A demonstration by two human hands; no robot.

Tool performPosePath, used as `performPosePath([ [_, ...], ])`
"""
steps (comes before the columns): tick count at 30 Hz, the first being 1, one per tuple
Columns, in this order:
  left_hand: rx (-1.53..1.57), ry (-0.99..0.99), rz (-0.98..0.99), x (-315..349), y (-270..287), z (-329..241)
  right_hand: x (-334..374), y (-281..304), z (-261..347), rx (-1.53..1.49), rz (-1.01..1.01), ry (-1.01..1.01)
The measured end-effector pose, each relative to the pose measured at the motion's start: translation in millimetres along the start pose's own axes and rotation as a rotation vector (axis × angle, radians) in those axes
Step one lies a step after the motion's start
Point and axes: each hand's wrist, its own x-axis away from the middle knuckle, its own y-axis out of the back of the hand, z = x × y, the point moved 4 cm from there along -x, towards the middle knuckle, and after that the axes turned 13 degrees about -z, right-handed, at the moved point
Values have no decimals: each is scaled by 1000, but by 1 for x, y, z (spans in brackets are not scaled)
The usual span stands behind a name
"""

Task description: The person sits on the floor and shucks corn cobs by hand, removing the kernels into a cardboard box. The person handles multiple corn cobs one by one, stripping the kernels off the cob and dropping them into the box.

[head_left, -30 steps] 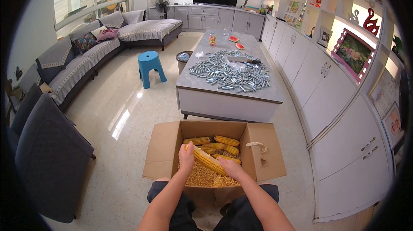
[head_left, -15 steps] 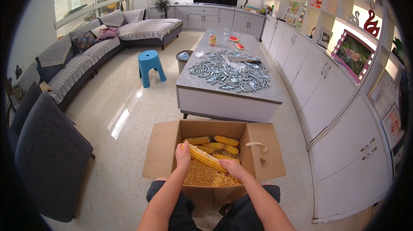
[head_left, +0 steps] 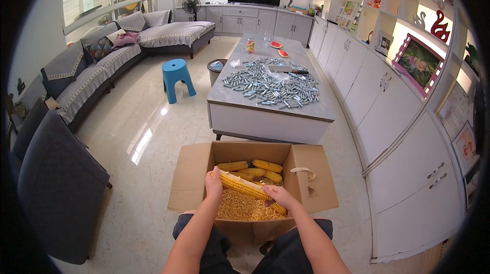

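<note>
- From my end, I see the left hand [head_left: 214,183] curled round the upper left end of a cob [head_left: 240,186], thumb uppermost, with only the cob's thickness between thumb and fingers.
- My right hand [head_left: 282,197] is at the cob's lower right end, its thumb and fingers drawn in against it; some fingertips are hidden from me.
- I have the cob slanting down from left to right between both hands, raised above the kernels [head_left: 240,209] in the box [head_left: 190,181]. A pale, bare strip runs along its upper side.
- Just under the right hand I see a yellow piece [head_left: 278,209], ridged like corn; I cannot tell whether that hand grips it too.
- Beyond my hands, the other cobs [head_left: 268,165] lie at the far side of the box, touching neither hand.
- A husk [head_left: 304,173] lies on the right flap, well apart from my grip.
- Past the box stands the table [head_left: 223,97], with silvery cylinders [head_left: 286,89] heaped on it and a knife [head_left: 287,69] among them.
</note>
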Motion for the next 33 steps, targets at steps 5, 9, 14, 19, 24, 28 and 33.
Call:
performPosePath([
  [5,-59,-24,-33,6,-1,-5,-3,3,-9,63,-59,25],
  [9,-152,-182,-29,31,-5,-33,-9,11,-23,105,-85,-63],
  [14,-14,5,-19,7,1,-6,1,3,2,-225,-29,-169],
  [19,63,139,-5,23,-2,-19,7,3,12,-180,13,-77],
  [24,52,165,32,23,-3,-16,-9,12,-22,-108,23,-49],
  [28,-49,69,-4,5,0,4,-8,11,-19,-41,-113,-213],
  [33,57,148,-22,15,-3,-2,-11,11,-13,-388,-164,-235],
])
